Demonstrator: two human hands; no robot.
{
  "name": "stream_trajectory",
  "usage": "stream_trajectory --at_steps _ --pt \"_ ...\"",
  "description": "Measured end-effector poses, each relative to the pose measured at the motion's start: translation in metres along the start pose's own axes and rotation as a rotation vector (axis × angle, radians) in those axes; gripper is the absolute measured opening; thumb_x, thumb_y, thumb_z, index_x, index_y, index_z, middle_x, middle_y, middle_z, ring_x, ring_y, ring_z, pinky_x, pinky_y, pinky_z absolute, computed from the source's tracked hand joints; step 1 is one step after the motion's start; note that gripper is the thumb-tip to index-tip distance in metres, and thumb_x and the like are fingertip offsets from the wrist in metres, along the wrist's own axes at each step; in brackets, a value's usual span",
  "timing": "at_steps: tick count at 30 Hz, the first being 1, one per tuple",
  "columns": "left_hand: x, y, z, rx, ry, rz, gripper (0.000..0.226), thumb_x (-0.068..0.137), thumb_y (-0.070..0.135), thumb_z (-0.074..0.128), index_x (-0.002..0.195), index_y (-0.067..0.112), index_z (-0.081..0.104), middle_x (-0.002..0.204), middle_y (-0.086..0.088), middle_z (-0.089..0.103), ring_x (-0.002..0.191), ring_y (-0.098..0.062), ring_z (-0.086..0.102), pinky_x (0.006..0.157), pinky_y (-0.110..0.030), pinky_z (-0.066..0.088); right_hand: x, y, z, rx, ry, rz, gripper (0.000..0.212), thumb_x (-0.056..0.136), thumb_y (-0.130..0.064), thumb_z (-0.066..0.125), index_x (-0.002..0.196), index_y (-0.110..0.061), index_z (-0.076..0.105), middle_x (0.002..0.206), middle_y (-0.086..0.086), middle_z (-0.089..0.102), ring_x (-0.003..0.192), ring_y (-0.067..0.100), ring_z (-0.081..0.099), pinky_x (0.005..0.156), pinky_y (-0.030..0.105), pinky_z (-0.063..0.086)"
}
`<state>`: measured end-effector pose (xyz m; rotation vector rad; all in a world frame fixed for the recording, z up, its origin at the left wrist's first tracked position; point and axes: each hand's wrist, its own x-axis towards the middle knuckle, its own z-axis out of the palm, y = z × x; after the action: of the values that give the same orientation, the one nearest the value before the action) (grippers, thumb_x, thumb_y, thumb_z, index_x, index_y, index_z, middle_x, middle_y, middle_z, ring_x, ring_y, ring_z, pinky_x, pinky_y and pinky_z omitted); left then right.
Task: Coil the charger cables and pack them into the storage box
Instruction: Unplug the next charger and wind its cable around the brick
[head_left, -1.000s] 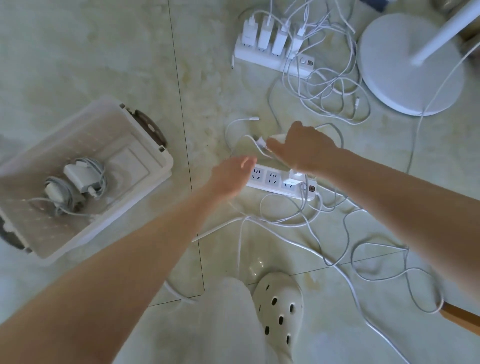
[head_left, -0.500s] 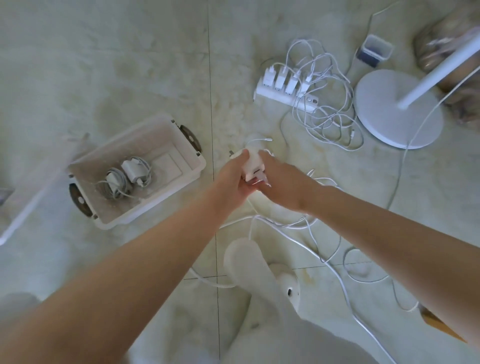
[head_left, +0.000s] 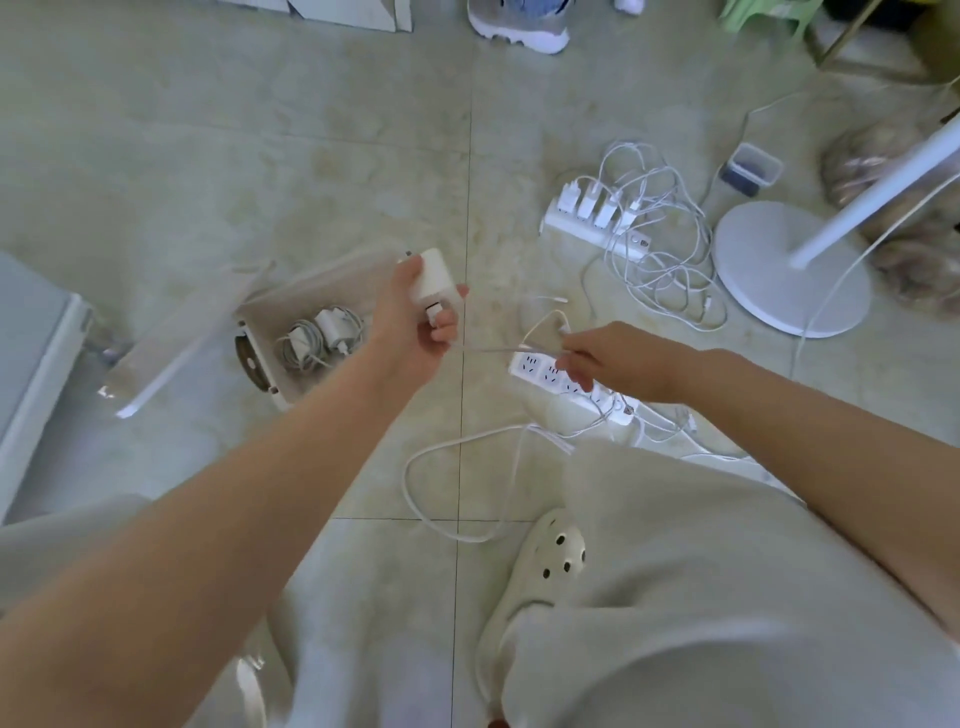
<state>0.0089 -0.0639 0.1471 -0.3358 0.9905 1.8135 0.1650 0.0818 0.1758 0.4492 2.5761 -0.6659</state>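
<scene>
Head view: a person crouched on a tiled floor works a charger free for packing. The left hand (head_left: 415, 327) holds the white charger brick (head_left: 428, 273) above the floor, fingers curled round its lower end. The right hand (head_left: 618, 364) pinches the charger cable (head_left: 493, 351) between thumb and fingertips, so that the cable runs taut from one hand to the other, and a small loop stands up just beyond the right hand's knuckles. The storage box (head_left: 249, 332) sits open on the floor just left of the left hand, with two coiled chargers (head_left: 319, 338) already inside and its clear lid (head_left: 182, 343) leaning on its far side. A power strip (head_left: 540, 369) lies on the floor under the right hand. A second power strip (head_left: 582, 228), nearer the floor's far right corner, carries several more plugged-in chargers in a tangle of cable, beside a fan base (head_left: 779, 270).

The coiling of this cable appears to be only starting. The next move likely calls for steady, even loops drawn in toward the brick, with the slack kept clear of the loose cable on the floor.
</scene>
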Motion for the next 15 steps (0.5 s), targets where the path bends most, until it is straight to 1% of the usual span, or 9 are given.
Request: stream_trajectory --at_steps 1,3,5,7,9,10,12,14,15 --pt "-0.007 0.004 -0.007 0.059 -0.013 -0.014 0.033 0.095 0.037 0.041 0.104 0.006 0.043 0.073 -0.006 0.051 0.030 -0.007 0.032 0.027 -0.014 0.022 -0.005 -0.004 -0.003 0.005 0.001 0.004 0.029 0.099 -0.023 0.040 0.075 -0.014 0.053 0.069 -0.002 0.056 0.053 0.001 0.047 0.055 0.006 0.036" --pt "-0.021 0.009 -0.016 0.201 -0.047 -0.035 0.031 0.093 0.038 0.041 0.098 0.008 0.047 0.067 -0.005 0.057 0.030 -0.006 0.030 0.026 -0.012 0.019 -0.010 -0.016 -0.011 -0.013 0.026 -0.019 0.031 0.099 -0.026 0.041 0.075 -0.011 0.055 0.063 -0.006 0.049 0.053 0.006 0.043 0.054 0.013 0.035" --pt "-0.036 0.010 -0.019 0.325 -0.116 -0.055 0.030 0.093 0.037 0.040 0.095 0.009 0.050 0.066 -0.005 0.060 0.028 -0.007 0.027 0.026 -0.010 0.017 -0.010 -0.031 -0.019 -0.044 0.041 -0.047 0.034 0.097 -0.030 0.041 0.074 -0.010 0.056 0.061 -0.007 0.044 0.054 0.009 0.041 0.057 0.021 0.032" --pt "-0.053 0.015 -0.020 0.417 -0.195 -0.079 0.031 0.091 0.036 0.040 0.088 0.008 0.052 0.065 -0.006 0.059 0.027 -0.007 0.025 0.028 -0.009 0.014 -0.008 -0.042 -0.022 -0.049 0.032 -0.056 0.037 0.096 -0.035 0.044 0.069 -0.011 0.055 0.061 -0.005 0.046 0.056 0.010 0.042 0.058 0.020 0.033" --pt "-0.068 0.023 -0.025 0.525 -0.273 -0.109 0.033 0.085 0.038 0.044 0.082 0.006 0.052 0.063 -0.005 0.059 0.025 -0.007 0.024 0.031 -0.009 0.010 -0.008 -0.050 -0.018 -0.059 0.003 -0.017 0.044 0.092 -0.046 0.045 0.063 -0.013 0.050 0.062 0.000 0.049 0.058 0.016 0.044 0.062 0.023 0.035" --pt "-0.075 0.028 -0.028 0.589 -0.311 -0.120 0.034 0.081 0.039 0.048 0.080 0.006 0.052 0.063 -0.005 0.060 0.025 -0.007 0.024 0.032 -0.008 0.011 -0.008 -0.052 -0.015 -0.060 -0.017 0.015 0.048 0.091 -0.051 0.045 0.061 -0.014 0.048 0.063 0.003 0.050 0.058 0.018 0.044 0.061 0.026 0.036" --pt "-0.090 0.038 -0.033 0.710 -0.383 -0.158 0.035 0.078 0.040 0.049 0.080 0.004 0.052 0.061 -0.006 0.061 0.025 -0.008 0.025 0.032 -0.007 0.014 -0.011 -0.055 -0.004 -0.033 -0.053 0.068 0.050 0.089 -0.055 0.045 0.061 -0.013 0.047 0.064 0.004 0.050 0.057 0.018 0.044 0.058 0.025 0.035" --pt "-0.106 0.043 -0.034 0.887 -0.411 -0.222 0.036 0.084 0.036 0.047 0.078 0.001 0.053 0.051 -0.007 0.059 0.024 -0.008 0.024 0.033 -0.008 0.013 -0.013 -0.059 0.010 -0.011 -0.055 0.075 0.051 0.091 -0.055 0.043 0.062 -0.013 0.045 0.064 0.004 0.048 0.059 0.020 0.045 0.057 0.025 0.034" --pt "-0.112 0.042 -0.034 1.026 -0.401 -0.251 0.037 0.090 0.032 0.043 0.075 -0.001 0.053 0.044 -0.005 0.056 0.024 -0.008 0.023 0.035 -0.012 0.010 -0.015 -0.063 0.017 -0.022 -0.027 0.063 0.051 0.092 -0.054 0.041 0.063 -0.013 0.043 0.064 0.004 0.047 0.060 0.020 0.045 0.058 0.026 0.033"
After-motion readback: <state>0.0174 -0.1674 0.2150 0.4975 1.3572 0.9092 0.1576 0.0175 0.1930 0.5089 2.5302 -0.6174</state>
